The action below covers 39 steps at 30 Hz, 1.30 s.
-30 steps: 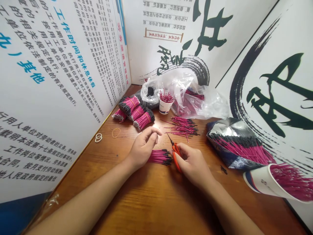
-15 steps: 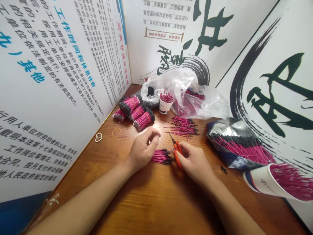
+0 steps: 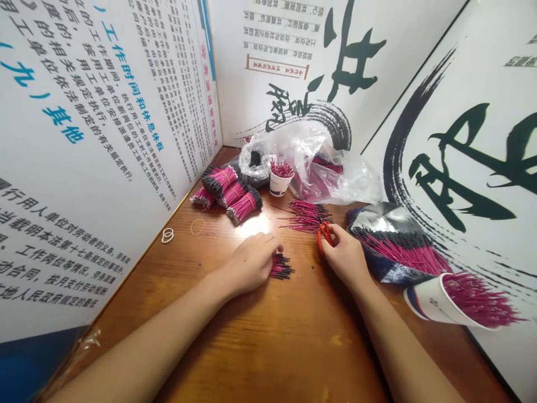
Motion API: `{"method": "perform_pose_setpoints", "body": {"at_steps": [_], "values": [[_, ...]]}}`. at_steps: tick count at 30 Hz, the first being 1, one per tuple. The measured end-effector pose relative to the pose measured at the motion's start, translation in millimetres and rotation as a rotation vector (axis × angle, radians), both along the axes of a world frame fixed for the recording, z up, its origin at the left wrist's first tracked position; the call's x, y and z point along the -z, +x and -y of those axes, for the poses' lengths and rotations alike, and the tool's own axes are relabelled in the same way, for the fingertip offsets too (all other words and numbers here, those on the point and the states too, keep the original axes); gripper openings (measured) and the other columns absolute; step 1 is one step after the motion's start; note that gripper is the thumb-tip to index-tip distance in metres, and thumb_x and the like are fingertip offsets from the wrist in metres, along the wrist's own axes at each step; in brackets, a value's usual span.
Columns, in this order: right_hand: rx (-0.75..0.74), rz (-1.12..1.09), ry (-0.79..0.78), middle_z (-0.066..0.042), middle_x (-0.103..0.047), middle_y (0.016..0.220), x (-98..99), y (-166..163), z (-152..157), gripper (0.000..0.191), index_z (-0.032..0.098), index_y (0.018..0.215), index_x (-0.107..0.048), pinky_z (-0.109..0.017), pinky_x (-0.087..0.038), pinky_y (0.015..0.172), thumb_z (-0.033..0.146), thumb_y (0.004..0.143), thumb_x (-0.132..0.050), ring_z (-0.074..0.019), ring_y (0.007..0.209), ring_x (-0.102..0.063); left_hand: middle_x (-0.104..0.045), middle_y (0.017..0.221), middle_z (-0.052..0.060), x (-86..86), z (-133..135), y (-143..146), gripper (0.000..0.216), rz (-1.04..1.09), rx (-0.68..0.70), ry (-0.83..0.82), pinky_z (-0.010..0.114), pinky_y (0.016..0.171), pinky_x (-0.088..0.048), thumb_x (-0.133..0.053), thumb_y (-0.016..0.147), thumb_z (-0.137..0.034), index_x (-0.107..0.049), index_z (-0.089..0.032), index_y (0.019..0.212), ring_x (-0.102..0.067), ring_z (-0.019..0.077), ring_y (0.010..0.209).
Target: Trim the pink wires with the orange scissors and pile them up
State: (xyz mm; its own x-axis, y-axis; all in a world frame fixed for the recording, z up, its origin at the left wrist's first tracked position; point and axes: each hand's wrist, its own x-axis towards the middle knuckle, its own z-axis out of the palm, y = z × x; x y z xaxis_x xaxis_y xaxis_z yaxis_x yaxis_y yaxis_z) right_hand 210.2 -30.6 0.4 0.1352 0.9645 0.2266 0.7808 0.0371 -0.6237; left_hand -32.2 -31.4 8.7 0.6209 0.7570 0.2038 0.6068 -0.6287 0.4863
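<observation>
My left hand [image 3: 251, 262] lies on a small pile of pink wires with black tips [image 3: 280, 266] on the wooden table [image 3: 268, 347], fingers curled over it. My right hand [image 3: 344, 254] grips orange-handled snips [image 3: 324, 234] and reaches to a loose heap of pink wires [image 3: 308, 215] in the middle of the table, touching its near edge.
Banded wire bundles [image 3: 229, 190] lie at the back left, with rubber bands [image 3: 197, 226] [image 3: 167, 235] near the left wall. A paper cup of wires [image 3: 280, 178] stands before clear plastic bags [image 3: 327, 168]. A foil bag of wires [image 3: 394, 240] and a tipped cup [image 3: 444, 294] lie right. Printed panels wall in three sides.
My right hand has moved with the snips away from the small pile, up and right to the loose heap. My left hand has dropped flat onto the small pile.
</observation>
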Motion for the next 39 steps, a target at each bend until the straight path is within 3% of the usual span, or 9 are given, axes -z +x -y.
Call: {"method": "perform_pose_setpoints", "body": {"at_steps": [10, 17, 23, 28, 35, 39], "values": [[0.011, 0.053, 0.055, -0.009, -0.074, 0.095, 11.8, 9.4, -9.3, 0.026, 0.018, 0.098, -0.069, -0.031, -0.046, 0.072, 0.027, 0.078, -0.054, -0.024, 0.082, -0.067, -0.065, 0.096, 0.005, 3.5, -4.8, -1.2, 0.03, 0.075, 0.058, -0.04, 0.032, 0.083, -0.046, -0.041, 0.085, -0.001, -0.063, -0.019, 0.095, -0.056, 0.0196, 0.091], [-0.02, 0.034, 0.049, -0.007, -0.074, 0.09, 10.3, 10.6, -7.0, 0.021, 0.019, 0.092, -0.068, -0.031, -0.046, 0.071, 0.027, 0.078, -0.054, -0.0231, 0.078, -0.067, -0.066, 0.098, 0.006, 5.0, -4.6, 0.0, 0.032, 0.076, 0.039, -0.025, 0.034, 0.084, -0.047, -0.042, 0.082, -0.001, -0.064, -0.018, 0.098, -0.057, 0.0206, 0.092], [-0.029, 0.06, 0.031, -0.006, -0.074, 0.089, 11.2, 10.6, -6.1, 0.023, 0.019, 0.094, -0.07, -0.03, -0.045, 0.068, 0.025, 0.078, -0.055, -0.0219, 0.076, -0.066, -0.068, 0.096, 0.005, 17.1, -8.2, -2.1, 0.039, 0.205, 0.019, -0.119, 0.032, 0.084, -0.048, -0.041, 0.076, 0.002, -0.065, -0.018, 0.1, -0.06, 0.0182, 0.092], [-0.072, 0.103, 0.06, -0.007, -0.073, 0.092, 13.8, 7.3, -6.9, 0.024, 0.019, 0.094, -0.071, -0.03, -0.045, 0.068, 0.025, 0.078, -0.055, -0.0212, 0.076, -0.064, -0.068, 0.091, 0.004, 26.9, -14.3, -2.8, 0.033, 0.372, -0.067, -0.195, 0.029, 0.079, -0.049, -0.038, 0.079, -0.001, -0.064, -0.016, 0.093, -0.061, 0.0157, 0.084], [-0.03, 0.199, 0.042, -0.007, -0.072, 0.089, 12.9, 4.8, -8.3, 0.018, 0.02, 0.088, -0.07, -0.03, -0.044, 0.068, 0.027, 0.079, -0.056, -0.0216, 0.077, -0.064, -0.062, 0.079, 0.001, 18.7, -19.7, 1.3, 0.023, 0.483, -0.167, -0.237, 0.025, 0.071, -0.048, -0.041, 0.073, -0.003, -0.059, -0.016, 0.08, -0.06, 0.0139, 0.075], [-0.038, 0.143, 0.041, -0.005, -0.072, 0.085, 12.5, 5.2, -8.3, 0.016, 0.021, 0.085, -0.068, -0.029, -0.044, 0.066, 0.03, 0.079, -0.057, -0.021, 0.075, -0.064, -0.062, 0.077, 0.0, 17.9, -23.9, 6.6, 0.017, 0.469, -0.221, -0.286, 0.025, 0.067, -0.048, -0.043, 0.074, -0.007, -0.057, -0.017, 0.078, -0.061, 0.0137, 0.07]]}}
